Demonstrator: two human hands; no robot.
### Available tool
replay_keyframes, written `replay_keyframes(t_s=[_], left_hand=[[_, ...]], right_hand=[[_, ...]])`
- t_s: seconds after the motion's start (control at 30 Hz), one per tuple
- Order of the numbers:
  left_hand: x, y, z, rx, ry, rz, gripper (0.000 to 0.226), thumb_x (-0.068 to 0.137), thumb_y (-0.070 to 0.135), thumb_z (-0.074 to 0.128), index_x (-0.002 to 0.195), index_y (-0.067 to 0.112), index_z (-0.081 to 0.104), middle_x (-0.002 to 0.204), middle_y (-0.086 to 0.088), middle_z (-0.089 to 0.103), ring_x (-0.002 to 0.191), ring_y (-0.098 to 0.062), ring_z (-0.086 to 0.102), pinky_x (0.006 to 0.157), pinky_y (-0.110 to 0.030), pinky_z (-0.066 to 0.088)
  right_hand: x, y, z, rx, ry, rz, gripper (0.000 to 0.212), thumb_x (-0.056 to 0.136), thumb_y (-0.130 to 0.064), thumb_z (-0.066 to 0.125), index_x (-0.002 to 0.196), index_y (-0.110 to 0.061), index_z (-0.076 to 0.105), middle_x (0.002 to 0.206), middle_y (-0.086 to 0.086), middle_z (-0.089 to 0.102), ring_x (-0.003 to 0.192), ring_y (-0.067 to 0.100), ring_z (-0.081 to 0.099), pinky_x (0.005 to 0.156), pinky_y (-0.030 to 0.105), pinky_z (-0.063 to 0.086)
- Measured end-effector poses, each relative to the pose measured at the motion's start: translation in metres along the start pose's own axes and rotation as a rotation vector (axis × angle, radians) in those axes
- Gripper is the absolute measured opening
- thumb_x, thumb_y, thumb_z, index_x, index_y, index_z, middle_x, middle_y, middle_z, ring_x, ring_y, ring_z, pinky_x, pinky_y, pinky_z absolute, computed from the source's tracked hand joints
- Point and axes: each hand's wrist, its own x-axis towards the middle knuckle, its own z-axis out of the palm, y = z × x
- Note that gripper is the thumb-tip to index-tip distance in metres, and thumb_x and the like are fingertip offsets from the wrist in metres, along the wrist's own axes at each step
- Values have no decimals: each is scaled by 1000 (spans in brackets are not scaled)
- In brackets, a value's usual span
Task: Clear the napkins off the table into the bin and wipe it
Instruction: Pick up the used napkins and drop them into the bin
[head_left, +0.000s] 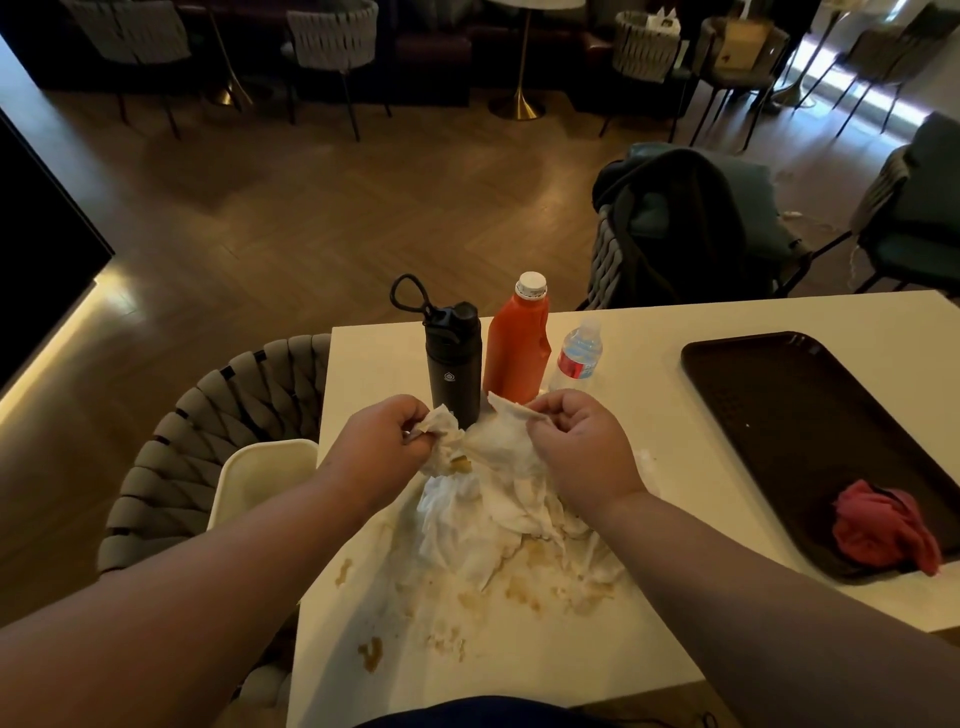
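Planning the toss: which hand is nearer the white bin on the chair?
Left. The left hand, gripping napkins, is just right of the bin; the right hand, also gripping them, is farther right.

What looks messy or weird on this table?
Brown stains are splattered over the table near its front edge, and the napkins heaped behind them are stained brown in spots. The left hand and right hand both grip napkins. A red cloth lies crumpled on the tray.
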Motion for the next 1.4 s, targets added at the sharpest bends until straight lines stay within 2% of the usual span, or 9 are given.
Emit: replay_keyframes(t_s=[0.27,0.4,0.67,0.83,0.97,1.03,1.13,1.27,1.4], left_hand=[[-3,-11,-7,-11,19,-29,7,95,18,69,95,25,71,86,9,69,81,-11,65,70,-28,56],[-3,-19,-11,-7,39,-37,5,95,18,70,95,23,72,85,9,69,79,-10,65,73,-33,59],[-23,-84,-45,131,139,-189,4,97,25,68,100,28,68,84,10,66,75,-9,63,65,-31,56],[-38,-140,-72,223,207,-428,32,98,19,66,130,15,63,102,1,67,78,-10,61,57,-24,48],[-41,-155,-70,225,5,-582,77,87,28,81,153,21,42,139,-9,60,99,-20,66,54,-21,48],[-41,-153,-67,233,-32,-596,86,85,29,83,157,21,36,146,-10,56,104,-22,63,53,-18,43],[-41,-140,-64,254,2,-548,84,86,30,82,156,25,37,144,-8,57,100,-17,63,55,-19,50],[-37,-103,-55,45,-26,-368,81,83,32,85,152,36,43,141,4,59,118,-17,61,90,-38,60],[-38,-49,-42,-11,-107,-137,85,82,35,85,152,46,37,129,21,53,109,-3,57,82,-20,52]], right_hand=[[1,-3,11,-20,-35,-13,14,94,-15,65,92,-25,74,87,-6,72,82,9,64,74,29,60],[1,-3,18,-23,-61,-17,13,95,-16,65,96,-25,74,94,-6,72,92,12,65,80,27,58],[0,-7,25,-41,-80,-19,13,96,-15,64,97,-23,74,89,-5,70,85,11,64,69,19,50],[-1,-7,32,-52,-92,-16,13,97,-16,64,96,-25,74,89,-8,70,86,10,64,72,21,53],[-4,-6,39,-56,-125,0,13,98,-18,64,98,-27,73,93,-9,70,90,9,65,77,23,57],[-4,-7,42,-62,-132,-3,14,97,-17,64,97,-27,74,92,-9,70,88,8,65,72,20,55],[-4,-10,47,-72,-140,-10,13,96,-16,65,98,-25,74,91,-9,70,83,5,64,66,14,52],[-5,-15,57,-38,-166,-23,15,94,-13,66,96,-25,74,87,-7,71,81,1,64,63,16,55],[-7,-18,65,0,-198,-25,14,92,-14,68,93,-27,74,85,-7,71,80,8,66,66,20,57]])
